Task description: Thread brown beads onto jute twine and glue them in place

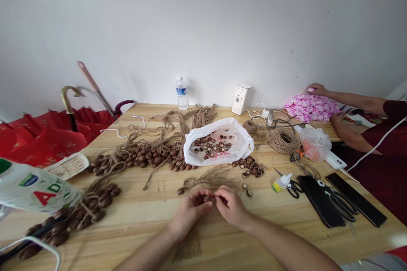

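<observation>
My left hand [192, 211] is closed around a small brown nut shell [207, 198] with a bit of twine sticking up. Touching the same spot, my right hand [231, 206] is pinched, its fingertips on something too small to make out. Just beyond my hands lies a looped, frayed twine bundle [206, 179], with one brown nut [180, 191] at its left. Farther back, a white plastic bag [194, 160] stands open with halved shells [216, 148] inside. More shells [252, 166] lie to its right.
Knotted nut strings [143, 156] spread across the left, near a large white bottle [38, 186]. Glue [281, 183], scissors [338, 203], phones [319, 201] and twine coils [284, 140] lie right. A water bottle [181, 94] stands behind. Another person's arms [359, 101] handle pink-white material [311, 108].
</observation>
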